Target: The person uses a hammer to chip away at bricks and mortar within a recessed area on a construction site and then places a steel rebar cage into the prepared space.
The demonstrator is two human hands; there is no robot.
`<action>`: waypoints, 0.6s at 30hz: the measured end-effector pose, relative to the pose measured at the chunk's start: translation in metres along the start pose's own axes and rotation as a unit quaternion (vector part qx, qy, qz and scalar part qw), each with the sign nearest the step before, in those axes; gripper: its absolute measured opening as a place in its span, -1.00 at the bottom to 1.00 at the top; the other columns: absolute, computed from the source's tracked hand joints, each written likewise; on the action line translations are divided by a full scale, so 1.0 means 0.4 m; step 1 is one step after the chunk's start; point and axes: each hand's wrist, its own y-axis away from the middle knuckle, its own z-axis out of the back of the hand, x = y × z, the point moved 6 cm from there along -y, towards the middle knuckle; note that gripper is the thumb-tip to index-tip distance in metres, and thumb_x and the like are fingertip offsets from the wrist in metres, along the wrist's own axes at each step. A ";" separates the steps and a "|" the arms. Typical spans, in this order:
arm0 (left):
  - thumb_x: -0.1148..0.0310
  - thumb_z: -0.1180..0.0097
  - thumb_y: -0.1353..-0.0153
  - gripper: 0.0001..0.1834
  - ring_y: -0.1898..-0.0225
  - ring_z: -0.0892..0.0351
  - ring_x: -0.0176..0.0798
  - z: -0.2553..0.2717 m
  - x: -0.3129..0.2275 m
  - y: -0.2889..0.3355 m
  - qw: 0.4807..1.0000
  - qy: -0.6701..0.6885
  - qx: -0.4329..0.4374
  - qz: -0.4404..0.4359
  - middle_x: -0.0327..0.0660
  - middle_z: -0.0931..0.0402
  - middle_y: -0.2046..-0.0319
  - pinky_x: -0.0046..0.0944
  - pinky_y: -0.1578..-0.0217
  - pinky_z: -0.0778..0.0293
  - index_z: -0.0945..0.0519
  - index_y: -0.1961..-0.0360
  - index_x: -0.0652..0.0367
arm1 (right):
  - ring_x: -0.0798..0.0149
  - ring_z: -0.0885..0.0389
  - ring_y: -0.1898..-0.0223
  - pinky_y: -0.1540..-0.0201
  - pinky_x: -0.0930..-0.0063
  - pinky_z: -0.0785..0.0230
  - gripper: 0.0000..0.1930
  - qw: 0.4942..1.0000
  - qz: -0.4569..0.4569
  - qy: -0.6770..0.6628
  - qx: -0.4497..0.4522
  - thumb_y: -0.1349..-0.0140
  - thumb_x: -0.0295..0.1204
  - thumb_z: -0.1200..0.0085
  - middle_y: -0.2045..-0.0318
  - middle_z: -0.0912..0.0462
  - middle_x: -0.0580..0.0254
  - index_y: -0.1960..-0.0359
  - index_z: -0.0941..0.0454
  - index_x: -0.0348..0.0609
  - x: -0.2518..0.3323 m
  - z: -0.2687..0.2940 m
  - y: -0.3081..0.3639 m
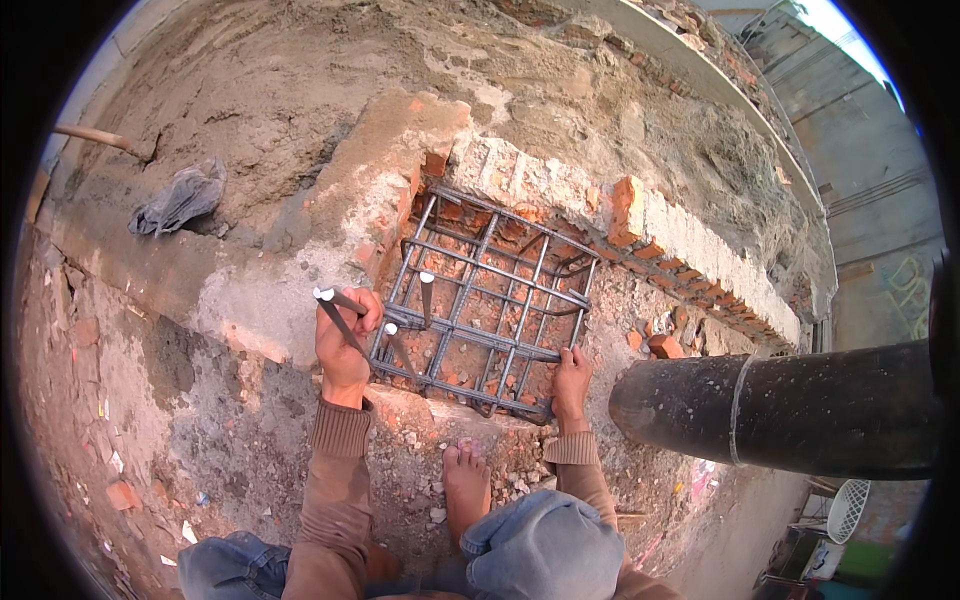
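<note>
A steel rebar cage (486,300), tied into a grid, sits in a square brick-lined pit in front of me. Upright rebar ends with bright cut tips rise at its left side, one of them a dark rod (428,298) inside the grid. My left hand (345,345) is closed round an upright rebar (342,318) at the cage's left corner. At the near right corner my right hand (570,387) is closed on the edge bar of the cage, its fingertips partly hidden. Broken brick and rubble show through the grid.
A thick black pipe (770,410) juts in from the right. Beyond the pit runs a low broken brick wall (700,250). A grey plastic bag (182,198) and a wooden handle (98,136) lie at the left. My bare foot (466,488) rests on rubble at the near edge.
</note>
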 end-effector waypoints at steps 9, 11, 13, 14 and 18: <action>0.05 0.19 -0.46 -0.45 0.55 -0.08 -0.39 -0.023 -0.053 0.008 0.999 0.004 0.049 -0.014 -0.30 -0.13 0.66 -0.32 0.47 0.03 -0.23 0.65 0.16 | 0.54 -0.15 0.75 0.73 0.49 0.02 -0.83 0.995 0.087 0.009 -0.050 -0.36 -0.40 0.03 0.70 -0.27 0.48 0.30 -0.54 -0.23 0.035 -0.003 0.006; -0.04 0.13 -0.41 -0.40 0.55 -0.09 -0.39 -0.049 -0.061 0.024 0.999 -0.012 0.029 0.008 -0.31 -0.14 0.67 -0.33 0.49 0.05 -0.24 0.69 0.17 | 0.55 -0.17 0.69 0.67 0.48 0.04 -0.80 0.993 -0.045 -0.100 -0.037 -0.35 -0.41 0.04 0.69 -0.30 0.48 0.42 -0.52 -0.22 0.037 -0.007 0.023; -0.10 0.09 -0.36 -0.38 0.55 -0.09 -0.40 -0.079 -0.067 0.038 0.996 -0.046 0.072 -0.003 -0.31 -0.16 0.66 -0.34 0.49 0.07 -0.25 0.68 0.18 | 0.56 -0.18 0.67 0.64 0.48 0.02 -0.79 0.996 -0.008 -0.070 -0.050 -0.34 -0.41 0.03 0.69 -0.31 0.47 0.45 -0.51 -0.23 0.033 0.007 0.040; -0.08 0.17 -0.41 -0.39 0.54 -0.07 -0.39 -0.091 -0.077 0.040 0.996 -0.039 0.076 -0.005 -0.32 -0.14 0.66 -0.33 0.48 0.07 -0.23 0.67 0.16 | 0.56 -0.19 0.65 0.62 0.48 0.00 -0.77 0.997 0.033 -0.034 -0.063 -0.33 -0.40 0.02 0.69 -0.32 0.46 0.48 -0.50 -0.24 0.058 0.029 0.027; -0.06 0.33 -0.48 -0.40 0.55 0.02 -0.35 -0.055 -0.128 0.023 0.997 0.070 0.011 -0.026 -0.32 -0.04 0.66 -0.28 0.43 0.04 -0.18 0.66 0.11 | 0.54 -0.29 0.62 0.57 0.49 -0.14 -0.81 0.985 0.151 0.020 -0.079 -0.30 -0.42 -0.02 0.68 -0.41 0.38 0.39 -0.56 -0.31 0.163 0.065 0.032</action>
